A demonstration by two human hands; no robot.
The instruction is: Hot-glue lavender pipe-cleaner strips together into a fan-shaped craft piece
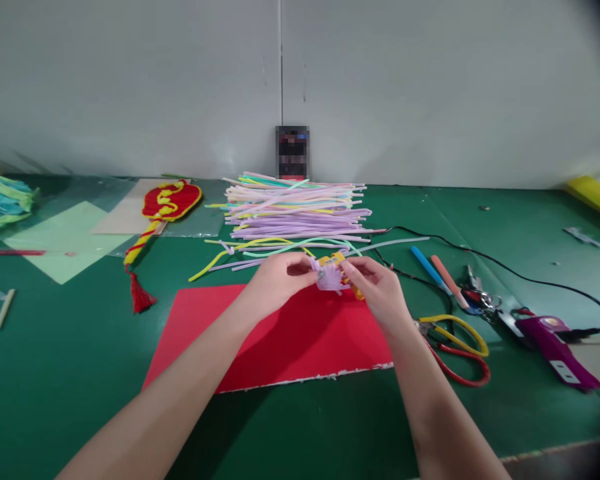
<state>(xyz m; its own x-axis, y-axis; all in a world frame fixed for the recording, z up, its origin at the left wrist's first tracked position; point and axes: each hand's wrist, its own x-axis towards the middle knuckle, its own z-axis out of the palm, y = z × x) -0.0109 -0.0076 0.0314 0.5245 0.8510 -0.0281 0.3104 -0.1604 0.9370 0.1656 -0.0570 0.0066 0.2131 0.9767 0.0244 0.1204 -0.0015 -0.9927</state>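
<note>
Over the red foam sheet (300, 340), my two hands meet with their fingertips pinched together. Between them is a small lilac pipe-cleaner piece (330, 277), bent into a compact shape. My left hand (285, 277) grips its left side between thumb and forefinger. From the other side, my right hand (377, 287) pinches a small yellow piece (336, 259) that lies against the lilac one; its exact kind is too small to make out. Just behind the hands lie loose pipe cleaners (275, 241) in yellow, mint and lilac.
A pipe-cleaner bundle (295, 207) lies at the back, before a phone (293, 152) leaning on the wall. To the left is a red-and-yellow fan (173, 201) with a tassel. Pliers (460, 350), keys (480, 293) and a corded purple tool (555, 350) lie at right.
</note>
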